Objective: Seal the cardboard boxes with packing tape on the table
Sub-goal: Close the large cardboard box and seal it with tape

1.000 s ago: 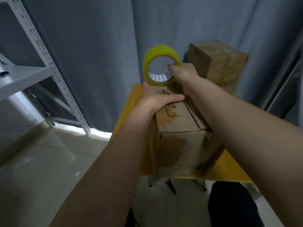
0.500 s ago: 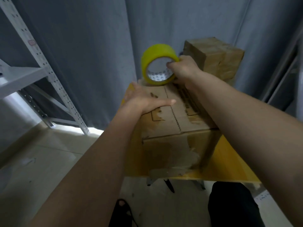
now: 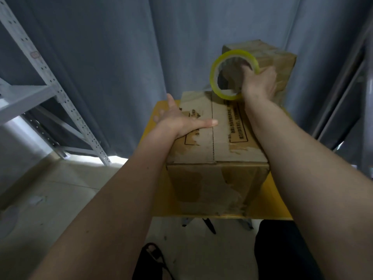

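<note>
A brown cardboard box (image 3: 216,150), worn and patched with old tape, is seen standing on a small yellow bench (image 3: 157,178), its two top flaps closed along a centre seam. The box is pinned from above by the left hand (image 3: 181,122), laid flat on the left flap with fingers (image 3: 207,123) spread apart and the thumb reaching the seam, apparently so the flaps are kept shut and the box steady while tape is applied. At the far edge of the box, on the seam's right side, a yellow-tinted roll of clear packing tape (image 3: 232,74) is held upright by the right hand (image 3: 259,81), whose fingers are clamped on the ring, some hooked through its core; the placement suggests a strip is to be started there and drawn toward the near edge. Whether a free tape end has been stuck down cannot be told. Compared with half a second earlier, the roll has been shifted right across the box's far edge. Behind the box, a second, taped cardboard box (image 3: 272,63) stands against a grey curtain (image 3: 121,57).
</note>
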### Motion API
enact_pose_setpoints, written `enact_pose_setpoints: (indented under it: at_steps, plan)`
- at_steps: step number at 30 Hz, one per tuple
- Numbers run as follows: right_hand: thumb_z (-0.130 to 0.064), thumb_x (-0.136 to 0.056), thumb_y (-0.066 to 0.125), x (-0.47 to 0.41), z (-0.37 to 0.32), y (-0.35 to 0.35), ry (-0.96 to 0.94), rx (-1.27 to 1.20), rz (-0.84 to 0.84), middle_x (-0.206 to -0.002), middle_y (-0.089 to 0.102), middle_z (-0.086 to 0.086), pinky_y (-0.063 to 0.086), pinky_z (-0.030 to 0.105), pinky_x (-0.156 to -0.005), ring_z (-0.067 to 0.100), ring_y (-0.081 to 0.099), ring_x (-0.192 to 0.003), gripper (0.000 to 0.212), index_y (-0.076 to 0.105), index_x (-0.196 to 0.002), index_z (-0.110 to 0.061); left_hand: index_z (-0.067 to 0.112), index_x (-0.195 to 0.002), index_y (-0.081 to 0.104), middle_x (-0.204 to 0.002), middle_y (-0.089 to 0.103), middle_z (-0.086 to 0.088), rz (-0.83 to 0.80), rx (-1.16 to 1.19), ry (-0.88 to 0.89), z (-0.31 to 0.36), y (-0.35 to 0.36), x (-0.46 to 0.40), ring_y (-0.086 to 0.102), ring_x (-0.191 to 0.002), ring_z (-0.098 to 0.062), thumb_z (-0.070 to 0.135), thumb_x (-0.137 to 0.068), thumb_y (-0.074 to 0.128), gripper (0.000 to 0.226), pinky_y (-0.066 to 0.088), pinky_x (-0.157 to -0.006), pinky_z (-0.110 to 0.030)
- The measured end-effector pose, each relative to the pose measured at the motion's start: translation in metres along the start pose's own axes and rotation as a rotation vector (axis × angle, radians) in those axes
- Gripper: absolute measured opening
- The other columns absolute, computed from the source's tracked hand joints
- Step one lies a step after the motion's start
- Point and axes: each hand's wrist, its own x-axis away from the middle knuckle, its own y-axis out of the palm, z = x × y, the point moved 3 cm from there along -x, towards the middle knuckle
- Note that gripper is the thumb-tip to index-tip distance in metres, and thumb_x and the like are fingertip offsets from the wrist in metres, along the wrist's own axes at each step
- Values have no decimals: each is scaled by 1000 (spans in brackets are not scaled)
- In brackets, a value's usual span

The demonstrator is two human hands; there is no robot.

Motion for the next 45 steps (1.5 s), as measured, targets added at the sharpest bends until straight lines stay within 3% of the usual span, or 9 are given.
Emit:
enact_pose_setpoints:
  at_steps: [5, 12, 18, 24, 29, 32, 34, 41, 45]
  plan:
    - [-22, -82, 70, 4, 10, 2, 56, 115, -263, -118, 62, 9, 52, 42, -92, 27, 61, -108, 38, 57, -117, -11, 32, -153, -16, -164, -13, 5, 85, -136, 278, 8, -1, -5, -16, -150, -24, 79, -56, 70, 138, 0, -119, -58]
    - [-26, -91, 56, 11, 4, 4, -60, 170, -117, -118, 63, 3, 44, 30, -86, 26, 59, -110, 23, 60, -114, -21, 25, -156, -10, -165, 9, 1, -116, -138, 282, 22, -9, -16, 14, -150, -20, 73, -70, 67, 125, 18, -121, -43]
    - [-32, -96, 51, 38, -5, 42, -142, 203, -163, -120, 61, 5, 41, 31, -82, 28, 58, -111, 23, 56, -114, -19, 27, -140, 48, -140, 54, -7, 107, -466, 255, 29, -15, -19, 48, -130, -29, 83, -76, 47, 86, 37, -107, -38]
    - [-20, -96, 53, 27, -1, 36, -207, 22, -248, -93, 63, 3, 50, 38, -86, 24, 62, -95, 10, 58, -101, -13, -2, -150, 19, -157, 25, -19, 167, -429, 176, 10, -12, -16, 23, -144, -34, 78, -81, 46, 109, 22, -118, -41]
    - [0, -93, 49, 13, 3, 22, -181, -185, -387, -78, 59, -6, 51, 24, -65, 10, 63, -70, 16, 58, -96, -13, -2, -150, 19, -156, 24, -20, 142, -463, 184, 13, -10, -16, 22, -144, -35, 81, -78, 43, 113, 22, -118, -43]
    - [13, -84, 42, 1, 3, 9, -303, -63, -286, -77, 54, -9, 40, 10, -57, 4, 53, -68, 36, 50, -80, -22, -1, -151, 19, -155, 26, -19, 130, -501, 182, 10, -10, -17, 23, -143, -34, 84, -79, 36, 113, 22, -118, -43]
    - [14, -78, 40, -13, 10, -6, -347, 58, -164, -82, 54, -5, 36, 16, -61, 9, 51, -75, 39, 48, -80, -24, 2, -151, 22, -152, 30, -19, 129, -532, 189, 9, -12, -18, 26, -141, -34, 85, -79, 32, 110, 24, -116, -44]
    - [-10, -94, 56, -3, 107, 13, 110, 71, -399, -113, 64, 19, 49, 42, -93, 37, 60, -106, 19, 62, -111, -4, 50, -151, 0, -162, -4, -21, -13, -569, 194, 9, -5, -14, -10, -150, -34, 79, -87, 13, 72, -2, -119, -50]
    - [-17, -89, 66, -3, 116, 10, 306, -121, -399, -90, 61, 9, 59, 42, -60, 29, 64, -82, 16, 54, -97, -11, 48, -152, 4, -163, 4, -18, -45, -603, 131, 16, -9, -10, 0, -149, -38, 85, -82, 13, 80, 6, -119, -55]
